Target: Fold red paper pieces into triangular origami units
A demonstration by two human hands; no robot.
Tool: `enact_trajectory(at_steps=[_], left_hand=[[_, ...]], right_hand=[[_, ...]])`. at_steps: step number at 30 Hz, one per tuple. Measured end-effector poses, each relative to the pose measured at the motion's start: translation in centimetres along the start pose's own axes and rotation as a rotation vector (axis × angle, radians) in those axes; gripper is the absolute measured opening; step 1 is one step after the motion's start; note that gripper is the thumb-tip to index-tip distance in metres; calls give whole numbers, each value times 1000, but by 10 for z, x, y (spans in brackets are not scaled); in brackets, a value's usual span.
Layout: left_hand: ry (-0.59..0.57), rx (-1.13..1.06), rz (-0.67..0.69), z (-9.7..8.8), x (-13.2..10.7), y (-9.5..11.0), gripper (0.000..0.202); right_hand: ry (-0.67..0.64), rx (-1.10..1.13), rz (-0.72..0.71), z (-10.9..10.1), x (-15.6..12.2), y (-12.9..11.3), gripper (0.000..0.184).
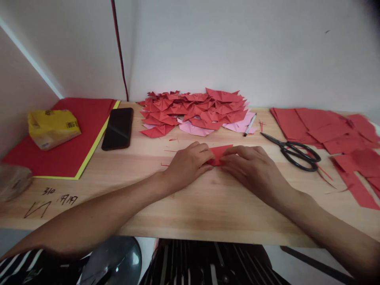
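Note:
A small piece of red paper [220, 152] lies on the wooden table, with both of my hands on it. My left hand [192, 161] grips its left edge, fingers curled and pressed together. At its right side my right hand [247, 163] pinches the paper between thumb and fingers. The fingers partly cover the sheet, so any folds in it are hard to make out. Just behind my hands is a heap of folded red and pink paper pieces [196, 109]. Thin red scraps [170, 151] lie near my left hand.
Black-handled scissors [299, 152] lie to the right, before cut red sheets [314, 126] and more red pieces [360, 170]. A pen [249, 124] rests by the heap. On the left are a phone [118, 128], large red paper [63, 158] and a yellow packet [55, 126].

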State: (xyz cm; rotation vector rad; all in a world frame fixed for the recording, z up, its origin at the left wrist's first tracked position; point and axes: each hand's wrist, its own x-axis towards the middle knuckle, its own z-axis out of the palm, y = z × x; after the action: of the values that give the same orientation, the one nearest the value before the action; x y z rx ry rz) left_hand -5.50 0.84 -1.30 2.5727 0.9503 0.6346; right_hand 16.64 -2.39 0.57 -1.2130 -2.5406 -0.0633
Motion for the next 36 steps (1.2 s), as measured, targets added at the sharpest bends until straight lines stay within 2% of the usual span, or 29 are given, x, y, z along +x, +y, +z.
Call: enact_trajectory(at_steps=[7, 12, 18, 27, 30, 36], left_hand=[[5, -96, -54, 1, 4, -2, 14], [37, -107, -56, 1, 3, -1, 17], [68, -47, -11, 0, -2, 2, 16], [73, 115, -60, -5, -3, 5, 16], [67, 185, -70, -5, -4, 5, 14], [51, 330, 24, -5, -7, 7, 15]], right_hand=[[57, 14, -77, 10, 5, 15, 16], [42, 61, -120, 13, 4, 16, 18], [43, 216, -16, 16, 12, 18, 16], [-140, 402, 268, 10, 38, 17, 16], [-152, 395, 269, 13, 40, 19, 16], [-141, 305, 241, 19, 39, 20, 16]])
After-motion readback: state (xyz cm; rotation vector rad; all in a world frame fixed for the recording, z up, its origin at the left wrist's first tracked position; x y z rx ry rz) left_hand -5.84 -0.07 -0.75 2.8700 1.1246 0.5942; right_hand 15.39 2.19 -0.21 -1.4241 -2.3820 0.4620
